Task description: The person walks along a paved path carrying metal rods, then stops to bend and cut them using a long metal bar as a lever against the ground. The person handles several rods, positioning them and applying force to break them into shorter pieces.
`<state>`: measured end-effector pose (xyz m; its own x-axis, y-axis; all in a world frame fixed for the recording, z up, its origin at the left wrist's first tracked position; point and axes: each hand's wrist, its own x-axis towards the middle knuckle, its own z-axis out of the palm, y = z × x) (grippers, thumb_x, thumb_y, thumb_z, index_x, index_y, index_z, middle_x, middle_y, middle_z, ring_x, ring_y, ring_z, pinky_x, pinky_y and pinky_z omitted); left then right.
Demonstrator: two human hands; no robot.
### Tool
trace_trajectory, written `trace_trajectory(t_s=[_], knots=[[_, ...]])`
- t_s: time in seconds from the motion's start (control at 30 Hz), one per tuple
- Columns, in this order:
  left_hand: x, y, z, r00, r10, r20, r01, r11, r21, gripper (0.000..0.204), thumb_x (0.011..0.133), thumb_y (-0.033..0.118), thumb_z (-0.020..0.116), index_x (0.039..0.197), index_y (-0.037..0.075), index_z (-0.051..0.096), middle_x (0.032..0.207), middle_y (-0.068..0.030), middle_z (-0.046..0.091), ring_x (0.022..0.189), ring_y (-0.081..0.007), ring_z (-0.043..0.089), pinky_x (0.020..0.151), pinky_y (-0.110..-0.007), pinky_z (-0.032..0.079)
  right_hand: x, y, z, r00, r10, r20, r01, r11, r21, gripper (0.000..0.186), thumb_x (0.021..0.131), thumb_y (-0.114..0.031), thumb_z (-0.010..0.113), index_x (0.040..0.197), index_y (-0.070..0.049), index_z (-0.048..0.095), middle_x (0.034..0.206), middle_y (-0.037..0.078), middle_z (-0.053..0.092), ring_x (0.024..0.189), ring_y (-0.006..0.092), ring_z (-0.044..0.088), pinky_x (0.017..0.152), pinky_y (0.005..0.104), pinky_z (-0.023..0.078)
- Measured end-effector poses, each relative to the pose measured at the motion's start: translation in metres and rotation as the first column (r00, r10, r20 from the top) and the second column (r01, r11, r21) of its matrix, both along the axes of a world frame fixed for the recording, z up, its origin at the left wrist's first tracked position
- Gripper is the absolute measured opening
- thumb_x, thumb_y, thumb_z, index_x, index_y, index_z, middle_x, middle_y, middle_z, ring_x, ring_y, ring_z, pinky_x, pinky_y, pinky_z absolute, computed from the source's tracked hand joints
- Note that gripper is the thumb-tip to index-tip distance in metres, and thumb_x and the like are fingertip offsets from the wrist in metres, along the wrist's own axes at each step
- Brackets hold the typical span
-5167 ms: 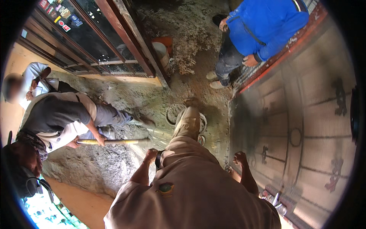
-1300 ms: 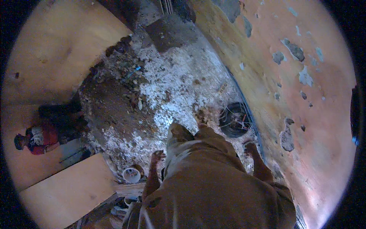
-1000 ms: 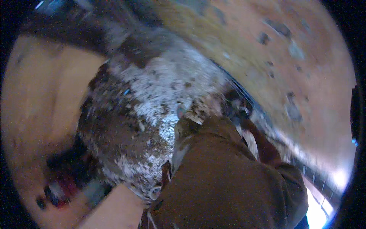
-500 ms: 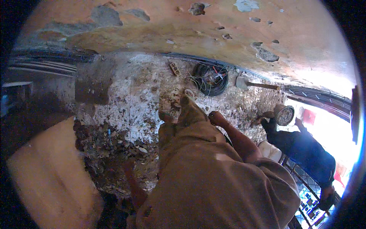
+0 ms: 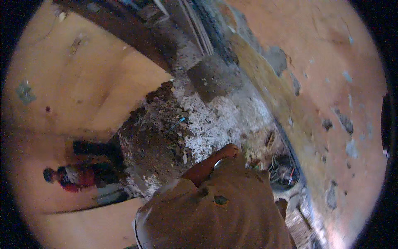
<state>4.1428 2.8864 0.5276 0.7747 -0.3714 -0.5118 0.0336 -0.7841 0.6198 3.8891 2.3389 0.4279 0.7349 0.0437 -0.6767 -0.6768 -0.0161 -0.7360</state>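
Observation:
My left arm reaches from under the brown shirt [image 5: 224, 207] toward the floor, with a pale band [image 5: 217, 163] at the wrist. My left hand [image 5: 230, 151] is in front of my body, over the dirty pale floor; its fingers are too blurred to read. I see nothing in it. Of my right side, only a dark sliver beside the shirt's right edge shows, perhaps the arm; the right hand is hidden. Left of my left hand lies a heap of dark soil and rubble [image 5: 155, 133], with a small blue object [image 5: 181, 120] at its edge.
A person [image 5: 78, 176] in red and dark clothing stands at the left. A black coil of cable [image 5: 283, 172] lies on the floor right of me, by the peeling orange wall [image 5: 319, 103]. A grey slab or patch [image 5: 215, 76] is ahead, and a tan wall [image 5: 99, 74] at the left.
My view has turned to the left; the rubble and left wall have come closer to the middle. The co-worker with the bucket has left view. My left hand has moved forward; my right hand is now hidden.

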Motion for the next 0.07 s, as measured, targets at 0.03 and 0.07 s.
trace_trajectory(t_s=[0.03,0.07], knots=[[0.004,0.005,-0.003,1.000,-0.005,0.028,0.004,1.000,0.017,0.034,0.081,0.038,0.059,0.109,0.020,0.062,0.093,-0.0052,0.065,0.085,-0.0274,0.062,0.080,-0.046,0.046,0.009,0.001,0.005,0.998,0.043,0.051,-0.043,0.999,-0.001,0.043,0.083,-0.044,0.063,0.113,-0.014,0.056,0.088,0.009,0.066,0.076,0.0269,0.066,0.059,0.0513,0.054],[0.005,0.012,-0.002,1.000,0.007,-0.010,-0.007,1.000,-0.008,0.034,0.081,0.038,0.059,0.109,0.020,0.062,0.093,-0.0050,0.065,0.085,-0.0273,0.062,0.080,-0.047,0.046,0.038,0.000,0.010,0.993,0.079,0.086,-0.080,0.997,0.004,0.043,0.083,-0.044,0.063,0.113,-0.014,0.056,0.088,0.009,0.066,0.076,0.0269,0.066,0.059,0.0513,0.054]])
